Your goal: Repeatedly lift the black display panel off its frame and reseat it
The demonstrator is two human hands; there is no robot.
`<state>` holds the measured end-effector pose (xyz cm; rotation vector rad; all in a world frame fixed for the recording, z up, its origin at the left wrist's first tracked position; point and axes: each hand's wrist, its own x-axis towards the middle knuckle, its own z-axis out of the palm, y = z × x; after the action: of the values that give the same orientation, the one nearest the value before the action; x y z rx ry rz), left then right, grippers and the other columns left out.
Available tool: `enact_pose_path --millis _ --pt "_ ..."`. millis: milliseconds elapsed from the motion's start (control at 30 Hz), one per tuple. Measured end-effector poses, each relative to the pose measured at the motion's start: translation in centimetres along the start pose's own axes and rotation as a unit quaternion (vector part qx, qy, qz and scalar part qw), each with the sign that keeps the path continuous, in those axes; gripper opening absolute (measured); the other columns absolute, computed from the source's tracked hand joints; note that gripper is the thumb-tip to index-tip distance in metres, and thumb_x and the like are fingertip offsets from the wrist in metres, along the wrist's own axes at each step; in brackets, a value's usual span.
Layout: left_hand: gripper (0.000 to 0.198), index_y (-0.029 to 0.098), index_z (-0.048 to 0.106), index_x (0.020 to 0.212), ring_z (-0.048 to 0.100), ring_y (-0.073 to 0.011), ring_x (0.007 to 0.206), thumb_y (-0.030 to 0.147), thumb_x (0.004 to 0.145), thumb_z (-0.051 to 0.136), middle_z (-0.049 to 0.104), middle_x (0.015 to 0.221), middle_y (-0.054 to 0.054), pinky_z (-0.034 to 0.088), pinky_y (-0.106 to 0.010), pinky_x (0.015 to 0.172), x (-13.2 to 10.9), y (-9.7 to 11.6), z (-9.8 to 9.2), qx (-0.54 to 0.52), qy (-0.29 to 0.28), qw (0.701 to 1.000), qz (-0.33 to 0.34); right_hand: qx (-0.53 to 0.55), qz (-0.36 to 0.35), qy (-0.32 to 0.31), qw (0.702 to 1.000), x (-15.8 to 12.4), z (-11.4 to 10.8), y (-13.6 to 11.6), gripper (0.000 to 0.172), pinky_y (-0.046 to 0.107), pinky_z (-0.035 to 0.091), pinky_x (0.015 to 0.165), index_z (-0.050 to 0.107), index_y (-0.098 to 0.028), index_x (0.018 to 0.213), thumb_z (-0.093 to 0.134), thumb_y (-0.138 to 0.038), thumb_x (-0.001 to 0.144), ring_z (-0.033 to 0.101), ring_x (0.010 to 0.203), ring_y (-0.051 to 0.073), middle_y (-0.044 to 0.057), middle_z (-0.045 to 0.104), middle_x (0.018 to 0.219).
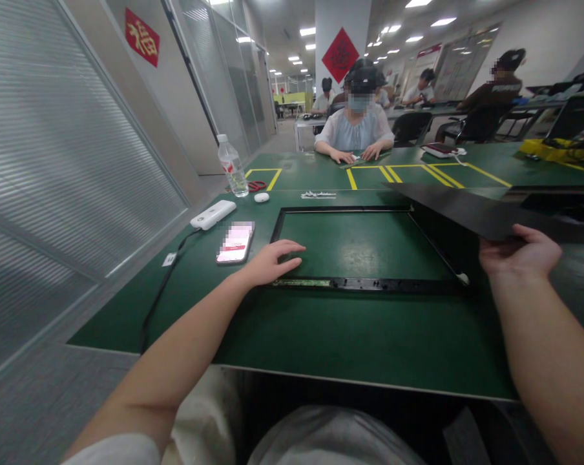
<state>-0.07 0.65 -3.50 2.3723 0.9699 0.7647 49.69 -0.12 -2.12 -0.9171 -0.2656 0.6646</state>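
A thin black rectangular frame (369, 284) lies flat on the green table, with a green circuit strip (304, 282) along its near bar. My left hand (275, 261) rests at the frame's left side, its fingers stretched out and the thumb apart; the frame's near left corner is partly hidden under it. To the right, my right hand (519, 252) pinches the near edge of a thin dark flat panel (466, 210). The panel is raised and tilted beside the frame's right bar, and part of it overlaps the far right corner.
Left of the frame are a phone (236, 243), a white power bank (213, 214) with a black cable, a small white case (261, 197), a water bottle (232, 166) and red scissors (257, 186). Small white strips (318, 194) lie beyond the frame. Another person (354, 126) sits across the table (360, 336).
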Motion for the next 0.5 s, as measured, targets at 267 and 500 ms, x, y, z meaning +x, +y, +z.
enact_pose_path --millis 267,500 --pt "0.054 0.019 0.068 0.131 0.069 -0.0295 0.116 0.031 0.079 0.080 0.074 0.127 -0.014 0.052 -0.050 0.106 0.4 -1.3 0.3 -0.265 0.146 0.939 -0.164 0.092 0.035 -0.053 0.994 -3.3 1.9 -0.7 0.028 0.029 0.061 0.067 0.054 -0.023 0.078 0.051 -0.006 0.055 0.070 0.092 0.018 0.005 0.068 0.092" --pt "0.055 0.014 0.061 0.134 0.070 -0.0275 0.119 0.019 0.081 0.075 0.069 0.135 -0.018 0.051 -0.042 0.109 0.8 -0.1 -0.2 -0.399 0.231 0.853 -0.245 0.080 0.059 -0.081 0.992 -4.4 2.5 -0.7 0.023 0.032 0.062 0.069 0.061 -0.022 0.079 0.055 -0.012 0.060 0.071 0.088 0.019 0.004 0.071 0.090"
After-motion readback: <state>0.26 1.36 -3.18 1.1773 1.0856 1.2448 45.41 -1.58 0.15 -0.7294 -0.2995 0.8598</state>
